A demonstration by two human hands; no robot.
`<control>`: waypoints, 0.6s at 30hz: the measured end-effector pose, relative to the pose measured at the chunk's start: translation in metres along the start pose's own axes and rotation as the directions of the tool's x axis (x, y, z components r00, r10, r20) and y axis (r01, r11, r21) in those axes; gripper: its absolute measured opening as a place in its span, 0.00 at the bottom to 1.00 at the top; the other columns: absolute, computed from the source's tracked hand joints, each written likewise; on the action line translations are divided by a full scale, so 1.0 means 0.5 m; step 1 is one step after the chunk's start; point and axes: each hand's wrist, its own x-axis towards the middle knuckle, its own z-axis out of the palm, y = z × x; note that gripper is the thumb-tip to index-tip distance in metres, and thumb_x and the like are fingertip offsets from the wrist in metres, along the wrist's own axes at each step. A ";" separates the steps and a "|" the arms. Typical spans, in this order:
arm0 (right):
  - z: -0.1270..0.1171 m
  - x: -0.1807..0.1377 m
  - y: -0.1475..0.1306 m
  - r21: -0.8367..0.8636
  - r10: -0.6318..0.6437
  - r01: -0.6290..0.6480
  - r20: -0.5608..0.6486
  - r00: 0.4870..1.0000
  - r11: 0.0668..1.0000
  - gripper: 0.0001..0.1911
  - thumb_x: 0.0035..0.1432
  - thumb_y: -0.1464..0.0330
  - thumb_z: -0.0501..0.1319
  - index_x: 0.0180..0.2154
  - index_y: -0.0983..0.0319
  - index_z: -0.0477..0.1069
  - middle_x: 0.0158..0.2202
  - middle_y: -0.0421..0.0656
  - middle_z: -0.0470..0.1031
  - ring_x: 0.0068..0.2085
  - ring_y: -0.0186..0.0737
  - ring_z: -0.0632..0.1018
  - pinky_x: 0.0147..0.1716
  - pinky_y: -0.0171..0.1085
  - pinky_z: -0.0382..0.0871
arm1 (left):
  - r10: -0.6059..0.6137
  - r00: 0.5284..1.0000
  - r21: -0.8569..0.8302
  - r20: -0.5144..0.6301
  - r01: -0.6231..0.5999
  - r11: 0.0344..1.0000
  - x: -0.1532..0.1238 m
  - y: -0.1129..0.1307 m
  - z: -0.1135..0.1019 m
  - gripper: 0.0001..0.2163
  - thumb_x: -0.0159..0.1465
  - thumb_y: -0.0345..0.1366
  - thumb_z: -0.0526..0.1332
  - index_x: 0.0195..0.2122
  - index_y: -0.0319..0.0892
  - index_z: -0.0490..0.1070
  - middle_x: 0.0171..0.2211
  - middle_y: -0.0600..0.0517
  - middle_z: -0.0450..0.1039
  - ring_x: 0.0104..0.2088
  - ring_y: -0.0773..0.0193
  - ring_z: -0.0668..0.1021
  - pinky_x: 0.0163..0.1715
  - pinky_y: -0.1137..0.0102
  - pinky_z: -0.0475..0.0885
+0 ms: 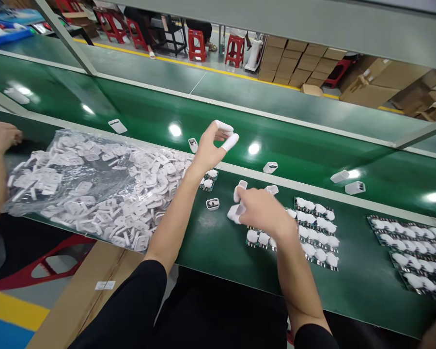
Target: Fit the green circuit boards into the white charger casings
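Note:
My left hand (211, 148) is raised over the near edge of the green conveyor belt, white covers on its thumb and index fingertips. Those fingertips are apart with nothing visible between them. Lower and to the right, my right hand (263, 211), also with white fingertip covers, hovers low over the bench, blurred, its fingers spread. Just past its index finger is a small white casing (243, 184), and another open casing (272, 189) lies behind the knuckles. A casing with parts inside (212, 204) sits between my two arms. White-topped circuit boards (318, 232) lie partly under my right hand.
A clear plastic bag (83, 169) heaped with white plastic pieces covers the bench at left. More board panels (414, 257) lie at right. Several casings, such as one white casing (271, 167), rest on the belt (225, 140). A co-worker's hand (0, 135) is at far left.

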 end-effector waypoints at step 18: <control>0.031 0.097 0.071 0.475 0.106 0.258 -0.613 0.783 0.841 0.12 0.76 0.56 0.63 0.53 0.54 0.76 0.45 0.43 0.84 0.40 0.42 0.82 0.43 0.43 0.76 | 0.046 0.997 -0.030 -0.065 -0.048 0.998 0.002 0.011 -0.019 0.21 0.78 0.52 0.64 0.67 0.52 0.68 0.54 0.42 0.78 0.53 0.48 0.85 0.50 0.52 0.83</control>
